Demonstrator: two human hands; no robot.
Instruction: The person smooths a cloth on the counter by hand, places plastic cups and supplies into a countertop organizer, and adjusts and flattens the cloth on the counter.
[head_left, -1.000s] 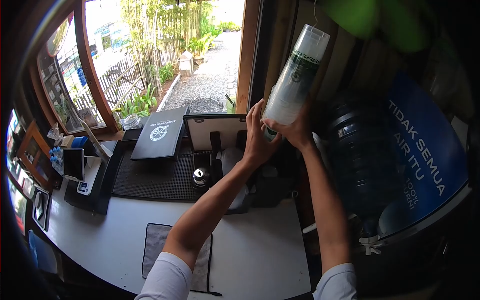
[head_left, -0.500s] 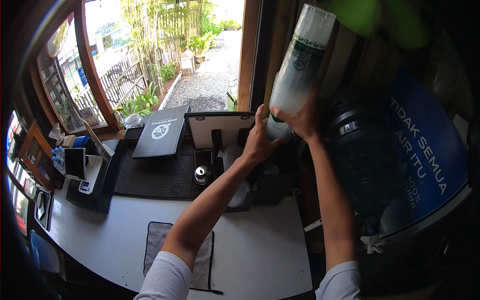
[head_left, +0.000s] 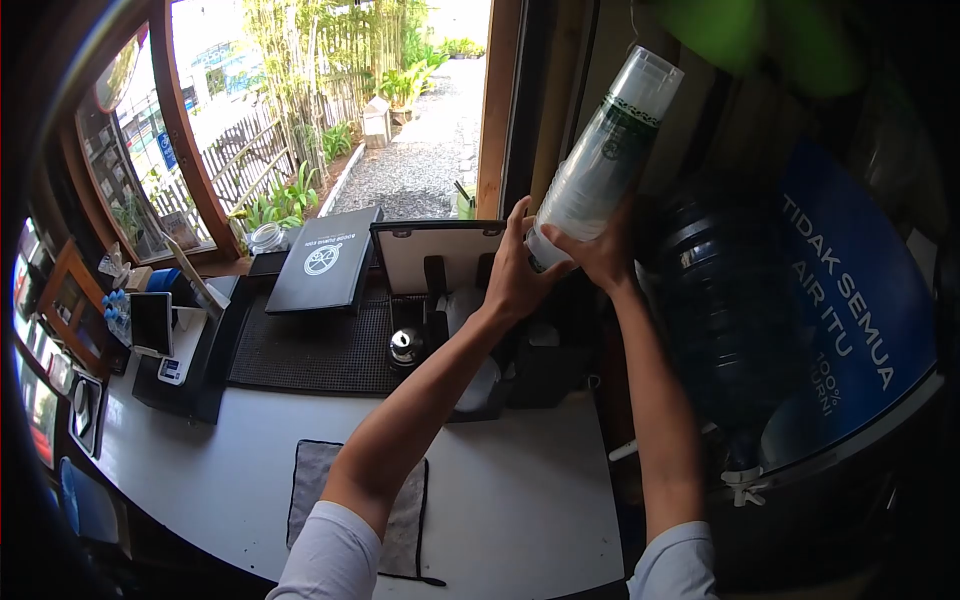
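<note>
A tall stack of clear plastic cups (head_left: 592, 175) with dark green print leans up to the right above the counter's back right corner. My left hand (head_left: 520, 272) is wrapped round the lower end of the cups, thumb and fingers on either side. Higher up, my right hand (head_left: 598, 248) grips the stack from the right, its thumb across the front. Both hands are close together. Below them stands a black organizer box (head_left: 545, 375) with clear lids or cups in it, partly hidden by my left arm.
A grey cloth (head_left: 318, 490) lies on the white counter (head_left: 520, 480). Behind are a black mat (head_left: 300, 350), a black menu folder (head_left: 325, 262) and a small metal-topped jar (head_left: 404, 346). A large water bottle (head_left: 740, 320) stands right of my right arm.
The upper part of the cup stack has come down over the lower cups in my left hand, so the whole stack is shorter. My right hand has lowered slightly with it.
</note>
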